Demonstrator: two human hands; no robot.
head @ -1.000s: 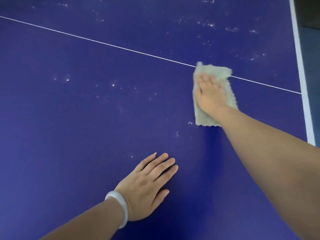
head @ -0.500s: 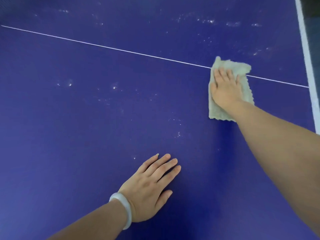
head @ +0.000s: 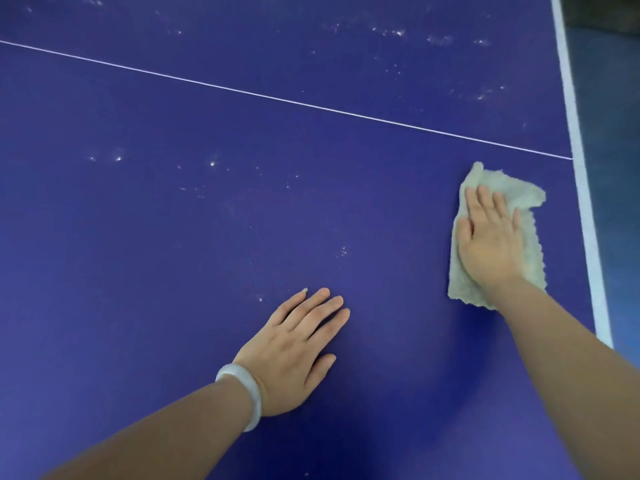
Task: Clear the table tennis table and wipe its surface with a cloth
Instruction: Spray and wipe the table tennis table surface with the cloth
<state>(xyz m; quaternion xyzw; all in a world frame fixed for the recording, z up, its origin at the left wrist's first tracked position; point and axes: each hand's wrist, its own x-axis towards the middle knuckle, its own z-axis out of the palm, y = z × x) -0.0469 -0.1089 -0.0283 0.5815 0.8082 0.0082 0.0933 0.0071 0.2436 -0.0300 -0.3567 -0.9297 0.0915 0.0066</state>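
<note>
A dark blue table tennis table (head: 173, 254) fills the view, crossed by a thin white centre line (head: 277, 100). A pale beige cloth (head: 516, 195) lies folded on it near the right edge. My right hand (head: 490, 240) presses flat on the cloth with straight fingers. My left hand (head: 294, 348), with a white bangle on its wrist, rests flat on the bare surface near the front, fingers straight. White dusty specks (head: 211, 164) dot the surface to the left and beyond the line.
The table's white edge band (head: 585, 216) runs down the right side, with grey-blue floor (head: 620, 168) beyond it. More specks (head: 398, 32) lie on the far half of the table.
My right hand has slid the cloth to the right and back toward me, off the centre line and closer to the white edge. My left hand has stayed planted.
</note>
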